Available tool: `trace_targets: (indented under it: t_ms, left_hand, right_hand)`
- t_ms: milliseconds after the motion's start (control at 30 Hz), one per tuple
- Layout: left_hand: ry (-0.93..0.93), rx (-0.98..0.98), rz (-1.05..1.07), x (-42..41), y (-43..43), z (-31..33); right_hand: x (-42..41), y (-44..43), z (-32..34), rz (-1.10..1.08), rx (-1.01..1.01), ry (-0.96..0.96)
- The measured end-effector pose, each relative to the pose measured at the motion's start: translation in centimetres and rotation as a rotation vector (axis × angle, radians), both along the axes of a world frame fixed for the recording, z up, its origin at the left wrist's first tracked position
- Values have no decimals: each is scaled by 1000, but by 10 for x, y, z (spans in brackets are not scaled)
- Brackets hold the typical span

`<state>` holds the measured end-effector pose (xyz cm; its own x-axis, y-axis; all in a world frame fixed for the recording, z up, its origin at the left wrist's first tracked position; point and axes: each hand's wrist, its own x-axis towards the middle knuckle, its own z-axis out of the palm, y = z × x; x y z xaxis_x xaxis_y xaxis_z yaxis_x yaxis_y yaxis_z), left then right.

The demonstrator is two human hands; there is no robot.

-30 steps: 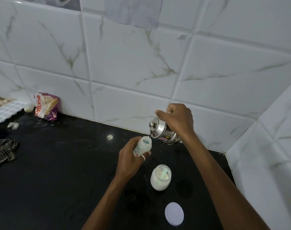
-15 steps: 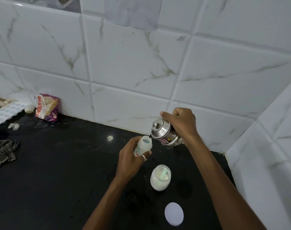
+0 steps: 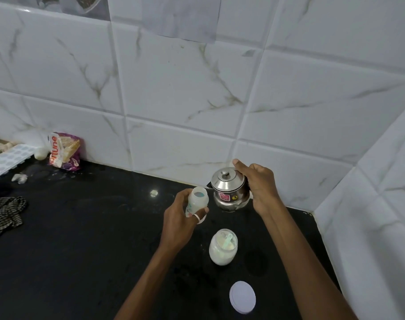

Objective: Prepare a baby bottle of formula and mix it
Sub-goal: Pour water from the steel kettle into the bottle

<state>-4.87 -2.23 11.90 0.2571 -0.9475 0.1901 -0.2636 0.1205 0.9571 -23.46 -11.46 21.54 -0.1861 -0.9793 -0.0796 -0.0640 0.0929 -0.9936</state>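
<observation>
steel pot (image 3: 230, 192) tipped back upright | right hand (image 3: 259, 188) grips it | left hand (image 3: 177, 221) grips bottle (image 3: 197, 199)

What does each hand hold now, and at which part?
The left hand grips the baby bottle around its body. The right hand holds the steel pot by its side.

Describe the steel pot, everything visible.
The small steel pot is shiny and round-bellied, lid on, knob on top. A pink sticker and a round dark one sit on its front. Its short spout points toward the open baby bottle. It is about upright, gripped by the right hand.
</observation>
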Motion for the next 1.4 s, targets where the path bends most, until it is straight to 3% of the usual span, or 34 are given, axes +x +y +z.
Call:
trace_targets:
  t_ms: [667,1067,1400]
  left_hand:
    - [-52,57,-44,-18,4,-9]
    - [-70,117,-91,-47,18,-22]
    - [-63,136,-73,-71,21,-25]
  right_hand:
    - [-62,25,-58,-78,45,-380]
    - [-126,49,-108,-275,71,-384]
    - [-154,53,-167,-305,193,-386]
